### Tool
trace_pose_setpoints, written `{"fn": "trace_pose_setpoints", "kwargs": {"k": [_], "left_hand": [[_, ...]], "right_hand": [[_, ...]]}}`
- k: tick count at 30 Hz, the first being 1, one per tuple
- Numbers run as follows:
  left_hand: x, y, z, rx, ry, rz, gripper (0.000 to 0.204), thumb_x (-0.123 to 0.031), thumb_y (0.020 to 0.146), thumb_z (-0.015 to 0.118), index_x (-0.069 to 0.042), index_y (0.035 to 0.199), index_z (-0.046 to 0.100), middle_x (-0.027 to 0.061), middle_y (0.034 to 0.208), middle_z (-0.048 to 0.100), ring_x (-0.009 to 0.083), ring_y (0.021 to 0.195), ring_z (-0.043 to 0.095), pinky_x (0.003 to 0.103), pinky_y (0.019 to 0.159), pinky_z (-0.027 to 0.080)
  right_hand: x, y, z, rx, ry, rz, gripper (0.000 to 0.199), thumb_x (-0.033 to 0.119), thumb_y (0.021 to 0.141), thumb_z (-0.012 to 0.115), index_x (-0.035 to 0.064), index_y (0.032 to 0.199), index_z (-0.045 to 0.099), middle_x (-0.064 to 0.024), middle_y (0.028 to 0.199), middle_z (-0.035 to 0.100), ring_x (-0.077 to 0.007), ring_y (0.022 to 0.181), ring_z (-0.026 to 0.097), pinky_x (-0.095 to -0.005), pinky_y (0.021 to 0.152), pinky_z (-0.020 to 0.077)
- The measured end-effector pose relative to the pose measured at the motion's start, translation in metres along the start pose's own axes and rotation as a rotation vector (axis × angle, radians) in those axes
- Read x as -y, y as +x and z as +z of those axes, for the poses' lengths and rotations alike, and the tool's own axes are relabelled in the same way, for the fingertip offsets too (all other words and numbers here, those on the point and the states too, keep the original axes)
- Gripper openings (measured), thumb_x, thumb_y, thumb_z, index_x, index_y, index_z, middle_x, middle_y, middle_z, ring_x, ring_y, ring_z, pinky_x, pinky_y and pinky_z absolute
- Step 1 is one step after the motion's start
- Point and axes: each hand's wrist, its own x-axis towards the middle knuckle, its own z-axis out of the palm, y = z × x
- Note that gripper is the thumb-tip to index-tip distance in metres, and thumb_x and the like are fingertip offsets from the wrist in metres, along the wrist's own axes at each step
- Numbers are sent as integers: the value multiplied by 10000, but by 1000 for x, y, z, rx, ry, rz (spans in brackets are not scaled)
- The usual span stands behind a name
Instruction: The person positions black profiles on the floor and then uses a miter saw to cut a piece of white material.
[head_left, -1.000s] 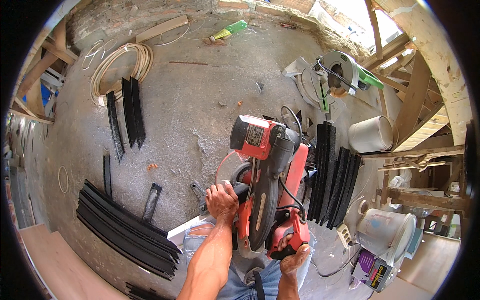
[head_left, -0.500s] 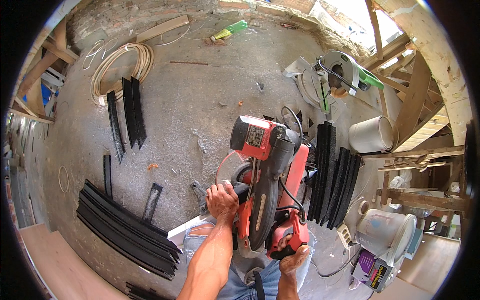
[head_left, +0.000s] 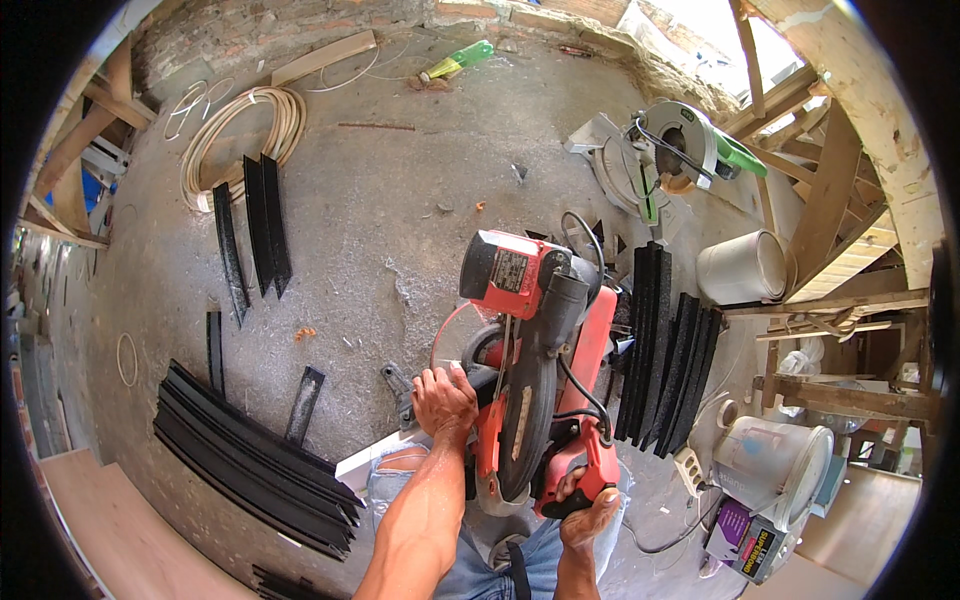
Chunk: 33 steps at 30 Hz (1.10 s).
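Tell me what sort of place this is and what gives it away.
Likely a building site or makeshift workshop: a red power saw in use position, a second, green-handled saw nearby, and black strips stacked on a dusty floor.

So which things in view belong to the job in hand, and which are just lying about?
In the job:
- red saw: right grip around its handle, left grip at its left side
- probably the black strips, stacked on both sides

Apparently just lying about:
- green-handled saw
- beige coil
- green bottle
- white bucket
- purple-and-black box
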Motion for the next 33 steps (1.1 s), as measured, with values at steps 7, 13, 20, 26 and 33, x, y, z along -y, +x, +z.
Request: {"fn": "trace_pose_setpoints", "kwargs": {"k": [7,13,20,26,33], "left_hand": [[-3,-1,0,0,7,6,427,-381,1001,445,-26,907,663,159,1005,629,340,1044,584,455,932,449],[-1,-1,1,-5,-2,-3,425,-383,998,449,-27,908,664,161,1009,628,342,1044,584,456,933,450],[0,0,1,-3,-4,3,421,-375,994,445,-25,917,665,166,1021,633,345,1057,583,459,938,449],[0,-1,-1,16,-14,2,421,-370,997,442,-25,917,669,166,1014,637,346,1051,586,457,934,451],[1,-1,-2,-81,-40,43,409,-334,1007,448,-17,849,653,181,950,628,376,987,595,486,873,468]], "right_hand": [[-12,-3,-7,9,25,-13,827,748,920,487,-66,1037,579,-88,702,585,-158,581,570,-277,526,477],[-4,0,-3,4,2,-3,814,743,922,491,-62,1000,584,-89,701,585,-160,576,567,-283,523,476],[-2,0,-2,-8,42,16,786,724,928,504,-54,1002,589,-91,701,583,-165,578,567,-291,524,482],[-3,-1,-3,-11,48,18,785,726,930,497,-50,1004,586,-99,717,583,-179,596,572,-300,538,487],[1,0,0,-1,54,22,777,724,932,498,-46,1009,581,-105,730,581,-183,611,567,-304,557,479]]}}
